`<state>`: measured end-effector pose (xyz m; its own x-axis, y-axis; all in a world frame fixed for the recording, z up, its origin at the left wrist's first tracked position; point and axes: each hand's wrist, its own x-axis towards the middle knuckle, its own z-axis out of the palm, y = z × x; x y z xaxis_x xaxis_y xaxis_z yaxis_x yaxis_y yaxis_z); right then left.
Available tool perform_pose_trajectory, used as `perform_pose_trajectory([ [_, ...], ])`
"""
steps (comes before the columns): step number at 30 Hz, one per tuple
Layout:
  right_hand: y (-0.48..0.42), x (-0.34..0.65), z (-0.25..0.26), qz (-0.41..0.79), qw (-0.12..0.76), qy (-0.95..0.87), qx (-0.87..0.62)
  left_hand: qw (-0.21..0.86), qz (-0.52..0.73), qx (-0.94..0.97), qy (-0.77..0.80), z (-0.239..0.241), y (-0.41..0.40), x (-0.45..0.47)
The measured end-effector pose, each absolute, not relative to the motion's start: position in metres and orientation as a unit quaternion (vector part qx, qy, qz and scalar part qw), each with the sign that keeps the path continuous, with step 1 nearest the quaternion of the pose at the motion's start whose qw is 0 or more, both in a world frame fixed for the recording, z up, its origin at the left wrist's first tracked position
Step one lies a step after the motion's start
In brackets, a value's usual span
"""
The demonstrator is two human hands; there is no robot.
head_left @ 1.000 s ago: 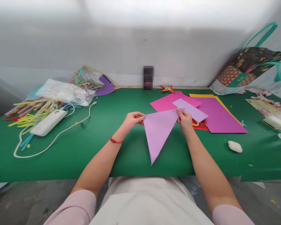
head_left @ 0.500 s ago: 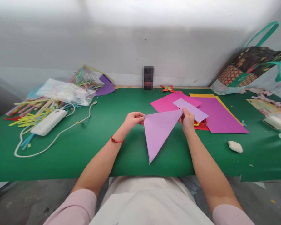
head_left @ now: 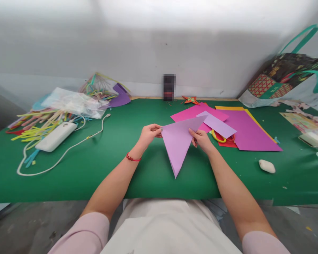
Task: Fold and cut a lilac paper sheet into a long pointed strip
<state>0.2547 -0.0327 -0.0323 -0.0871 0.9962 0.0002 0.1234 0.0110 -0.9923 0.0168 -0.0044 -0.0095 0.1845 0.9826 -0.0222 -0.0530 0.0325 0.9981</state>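
Note:
A lilac sheet of paper [head_left: 177, 141], folded into a triangle, is held up above the green table with one point hanging down toward me. My left hand [head_left: 151, 135] pinches its left corner between thumb and fingers. On the slanting right edge, partway along, my right hand [head_left: 200, 138] grips the paper, thumb on top. The far right corner sticks out past that hand. Beyond it lie a lilac strip of paper [head_left: 220, 126], pink paper [head_left: 182, 114] and scissors [head_left: 218, 137] with yellow and red handles.
Purple sheets [head_left: 254, 132] lie at right, near a white earphone case [head_left: 266, 166] and a patterned bag [head_left: 275, 79]. An orange paper star [head_left: 190, 100] rests at the back. Left are a white power bank [head_left: 57, 136], its cable [head_left: 66, 153] and coloured paper strips [head_left: 31, 130].
My right hand has slid from the paper's far right corner down to the middle of its right edge. The hanging point has swung slightly right and up. My left hand keeps its pinch.

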Motion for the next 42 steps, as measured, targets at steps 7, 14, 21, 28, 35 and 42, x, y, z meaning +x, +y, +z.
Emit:
perform_pose_trajectory([
  [7,-0.033,0.251,-0.032,0.523,0.445,-0.544,-0.482,0.563,0.475,0.511,0.443,-0.01,-0.003,0.016],
  [14,-0.033,0.25,-0.033,0.53,0.446,-0.542,-0.476,0.555,0.491,0.5,0.448,-0.012,-0.003,0.016],
  [21,-0.035,0.242,-0.036,0.559,0.37,-0.593,-0.446,0.529,0.526,0.483,0.458,-0.016,0.002,0.015],
  [28,-0.034,0.241,-0.04,0.563,0.383,-0.581,-0.446,0.527,0.544,0.469,0.455,-0.018,0.002,0.017],
  [35,-0.036,0.238,-0.043,0.6,0.317,-0.594,-0.432,0.502,0.579,0.44,0.468,-0.018,0.004,0.015],
  [42,-0.036,0.234,-0.041,0.569,0.351,-0.601,-0.437,0.482,0.596,0.437,0.471,-0.02,0.003,0.018],
])
